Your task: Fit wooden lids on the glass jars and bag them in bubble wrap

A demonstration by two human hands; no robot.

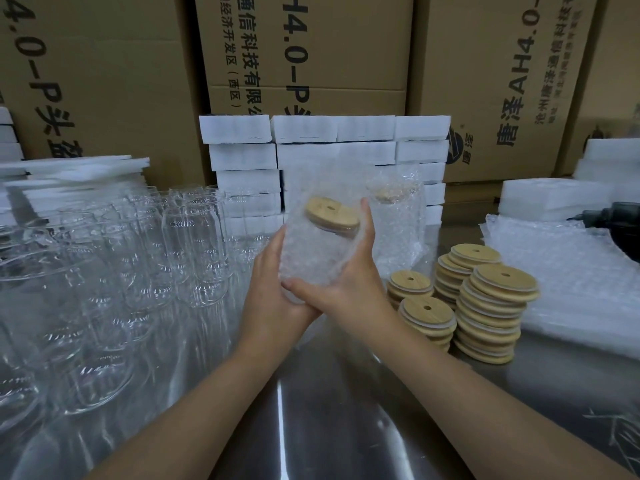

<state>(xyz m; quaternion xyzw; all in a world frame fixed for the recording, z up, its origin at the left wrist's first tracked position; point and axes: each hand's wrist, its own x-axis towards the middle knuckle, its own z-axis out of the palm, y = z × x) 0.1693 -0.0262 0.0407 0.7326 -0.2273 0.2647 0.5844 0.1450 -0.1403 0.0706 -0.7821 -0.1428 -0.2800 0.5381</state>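
Glass jar point(318, 251), clear and capped with a round pale wooden lid point(332, 216) pierced by a small hole, sits tilted inside a cloudy bubble-wrap bag point(311, 181), held above the middle of the steel tabletop point(329, 410). The left grip point(277, 289) curls round its left side. The right grip point(349, 271) clasps its base and right side. Spare lids point(485, 306) stack near the right edge.

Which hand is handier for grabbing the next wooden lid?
Likely the right hand: the lid stacks sit close on its side; the left hand is nearer the bare glass jars.
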